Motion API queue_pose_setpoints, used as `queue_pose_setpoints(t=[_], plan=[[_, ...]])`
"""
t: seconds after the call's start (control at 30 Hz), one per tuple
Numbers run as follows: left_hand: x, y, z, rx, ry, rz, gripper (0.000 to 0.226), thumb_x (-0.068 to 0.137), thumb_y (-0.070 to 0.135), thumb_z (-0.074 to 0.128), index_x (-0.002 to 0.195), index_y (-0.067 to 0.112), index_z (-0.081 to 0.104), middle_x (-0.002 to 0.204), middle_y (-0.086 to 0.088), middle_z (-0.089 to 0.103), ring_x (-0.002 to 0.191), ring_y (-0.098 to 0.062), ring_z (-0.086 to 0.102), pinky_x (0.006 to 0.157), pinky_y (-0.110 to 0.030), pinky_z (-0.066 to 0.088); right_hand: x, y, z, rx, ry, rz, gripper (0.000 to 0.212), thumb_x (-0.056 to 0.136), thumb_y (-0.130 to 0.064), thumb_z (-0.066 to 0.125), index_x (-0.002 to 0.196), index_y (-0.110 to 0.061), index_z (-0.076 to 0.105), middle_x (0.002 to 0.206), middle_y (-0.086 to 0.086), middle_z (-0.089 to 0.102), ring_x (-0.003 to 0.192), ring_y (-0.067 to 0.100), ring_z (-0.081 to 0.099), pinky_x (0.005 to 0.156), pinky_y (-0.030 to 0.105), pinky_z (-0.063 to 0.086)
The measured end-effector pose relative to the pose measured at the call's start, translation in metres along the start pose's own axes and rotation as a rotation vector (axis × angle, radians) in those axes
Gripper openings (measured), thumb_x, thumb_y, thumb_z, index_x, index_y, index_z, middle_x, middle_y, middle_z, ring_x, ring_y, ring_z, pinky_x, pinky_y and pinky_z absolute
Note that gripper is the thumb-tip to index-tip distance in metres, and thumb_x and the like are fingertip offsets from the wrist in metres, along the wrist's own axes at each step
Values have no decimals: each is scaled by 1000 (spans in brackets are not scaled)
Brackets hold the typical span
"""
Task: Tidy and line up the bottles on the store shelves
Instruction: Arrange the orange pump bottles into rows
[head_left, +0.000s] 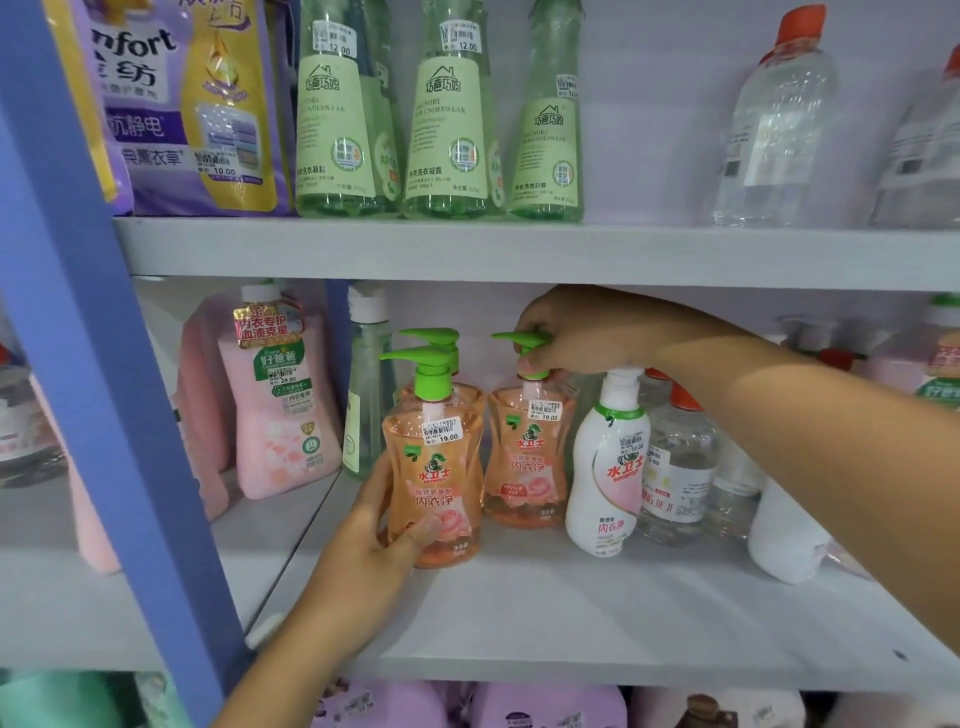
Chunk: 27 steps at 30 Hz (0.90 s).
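Observation:
Two orange pump bottles with green pumps stand on the middle shelf (571, 613). My left hand (374, 535) grips the lower body of the front orange bottle (434, 467), thumb across its label. A second green pump shows right behind that bottle. My right hand (571, 332) pinches the green pump head of the right orange bottle (527, 462), which stands a little further back. A white pump bottle (608, 478) stands just to the right, under my right forearm.
Clear bottles with orange caps (680, 467) stand behind the white one. A pink bottle (280, 405) and a slim green bottle (366, 395) stand at left. Three green bottles (447, 119) and a purple pouch (182, 104) fill the upper shelf. A blue post (93, 364) borders the left.

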<state>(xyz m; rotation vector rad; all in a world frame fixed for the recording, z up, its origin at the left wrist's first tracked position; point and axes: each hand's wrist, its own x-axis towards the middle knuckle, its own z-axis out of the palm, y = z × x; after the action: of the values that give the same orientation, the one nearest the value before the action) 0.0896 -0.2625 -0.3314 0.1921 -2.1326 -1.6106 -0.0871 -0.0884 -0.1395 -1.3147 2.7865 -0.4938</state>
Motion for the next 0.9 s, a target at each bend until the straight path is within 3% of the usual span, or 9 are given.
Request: queue_pose_setpoints(t=[0.2, 0.3, 0.43, 0.5, 0.57, 0.67, 0.73, 0.8, 0.9], plan=[[4, 4, 4, 22, 19, -12, 72, 94, 2, 67, 150, 38, 39, 129, 23, 67, 118, 4, 63, 101, -19, 51, 3, 2, 2, -16, 33, 9, 16, 90, -31, 74, 97, -16, 69, 91, 5, 77, 85, 24, 76, 89, 47, 60], [8, 3, 7, 26, 41, -27, 74, 93, 1, 68, 150, 38, 40, 125, 24, 69, 113, 7, 64, 90, -9, 51, 9, 10, 2, -18, 19, 18, 19, 88, -36, 74, 94, -19, 69, 92, 2, 76, 88, 23, 75, 90, 48, 60], [5, 20, 4, -8, 28, -43, 68, 94, 15, 70, 149, 44, 41, 130, 25, 65, 120, 4, 60, 84, -8, 51, 11, 18, -5, 245, -39, 84, 35, 96, -45, 65, 110, -13, 64, 107, 5, 73, 93, 18, 72, 83, 30, 60], [9, 40, -3, -74, 174, -51, 56, 97, 27, 67, 146, 41, 45, 136, 21, 60, 123, -1, 57, 92, -15, 46, 4, 29, -11, 334, -5, 176, 37, 100, -48, 56, 107, -12, 61, 102, 5, 70, 87, 17, 67, 75, 25, 56], [25, 58, -12, -109, 389, -52, 41, 97, 40, 65, 137, 37, 56, 128, 16, 64, 116, -6, 60, 97, -22, 44, -2, 49, -17, 248, 93, 286, 42, 99, -53, 56, 90, -12, 62, 84, 5, 68, 71, 18, 64, 72, 29, 53], [65, 77, -24, -93, 557, -7, 18, 95, 33, 63, 112, 27, 66, 103, 8, 71, 92, -8, 65, 77, -15, 48, -6, 71, -23, 134, 209, 438, 45, 93, -55, 62, 77, -13, 56, 65, 5, 61, 50, 16, 53, 55, 25, 41], [96, 80, -27, -69, 596, 38, 27, 92, 31, 65, 116, 18, 66, 107, 1, 72, 96, -18, 67, 73, -19, 48, -5, 78, -24, 224, 224, 468, 40, 89, -55, 69, 84, -16, 58, 82, 6, 69, 57, 16, 57, 55, 24, 43], [123, 80, -26, 56, 579, 23, 32, 93, 25, 66, 118, 5, 62, 107, -7, 67, 95, -26, 63, 60, -17, 40, -1, 80, -22, 406, 176, 463, 36, 80, -54, 80, 87, -25, 60, 104, 4, 72, 72, 14, 64, 63, 27, 53], [150, 79, -24, 238, 556, -57, 35, 88, 20, 73, 115, 0, 61, 109, -14, 66, 103, -31, 66, 67, -23, 43, 10, 81, -16, 504, 120, 435, 33, 76, -45, 87, 93, -25, 66, 116, 3, 71, 88, 12, 68, 63, 24, 55]])
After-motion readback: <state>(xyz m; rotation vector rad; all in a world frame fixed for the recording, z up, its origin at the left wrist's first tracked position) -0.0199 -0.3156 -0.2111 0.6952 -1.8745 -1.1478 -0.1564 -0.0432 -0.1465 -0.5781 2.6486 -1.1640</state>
